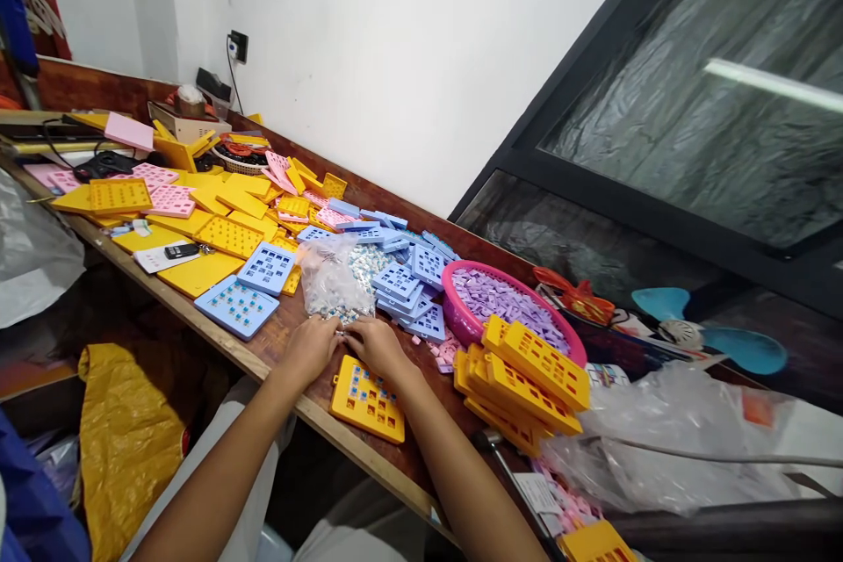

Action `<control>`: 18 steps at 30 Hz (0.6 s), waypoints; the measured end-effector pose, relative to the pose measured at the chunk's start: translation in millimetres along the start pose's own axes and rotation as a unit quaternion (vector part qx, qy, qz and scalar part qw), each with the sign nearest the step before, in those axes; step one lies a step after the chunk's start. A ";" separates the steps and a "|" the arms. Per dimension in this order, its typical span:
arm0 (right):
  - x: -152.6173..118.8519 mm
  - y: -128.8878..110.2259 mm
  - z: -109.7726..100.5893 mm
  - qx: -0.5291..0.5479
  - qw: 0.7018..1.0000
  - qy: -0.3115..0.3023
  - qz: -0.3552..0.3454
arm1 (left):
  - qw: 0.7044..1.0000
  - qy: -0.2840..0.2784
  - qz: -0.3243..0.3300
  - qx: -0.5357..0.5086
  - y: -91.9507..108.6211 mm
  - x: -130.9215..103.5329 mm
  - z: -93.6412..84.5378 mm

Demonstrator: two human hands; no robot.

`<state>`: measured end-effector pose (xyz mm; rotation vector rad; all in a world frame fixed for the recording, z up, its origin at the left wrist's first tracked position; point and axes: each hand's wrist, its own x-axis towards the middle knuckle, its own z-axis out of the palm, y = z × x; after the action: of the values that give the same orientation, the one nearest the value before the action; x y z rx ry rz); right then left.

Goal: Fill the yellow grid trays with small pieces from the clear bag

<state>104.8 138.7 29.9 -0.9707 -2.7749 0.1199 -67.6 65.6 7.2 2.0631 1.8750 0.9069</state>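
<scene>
Both hands meet at the near edge of a pile of small white and blue pieces [342,314], beside a clear plastic bag [329,277]. My left hand [314,346] has its fingers bent together at the pile; what they hold, if anything, is too small to tell. Close against it, my right hand [375,342] is closed too, its fingertips partly hidden. Just below the hands lies a yellow tray [367,408] with square slots, some filled with blue and white pieces. Left of the hands is a light blue tray [237,307] with similar pieces in its slots.
A pink basket [454,303] of purple pieces stands right of the pile, with stacked yellow trays [527,378] before it. Light blue trays [399,281] lie behind the hands. Yellow and pink trays cover the table's left. A car key [181,251] lies there. The table edge [356,448] is near.
</scene>
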 end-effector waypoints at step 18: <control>-124.1 -20.2 -43.2 0.098 0.994 0.006 0.048 | 0.976 -0.062 0.209 0.026 39.8 -60.9 -3.1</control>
<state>196.6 45.9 55.1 -1.0477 -2.6434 0.3912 -36.5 0.0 13.0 2.5359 1.4413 0.7924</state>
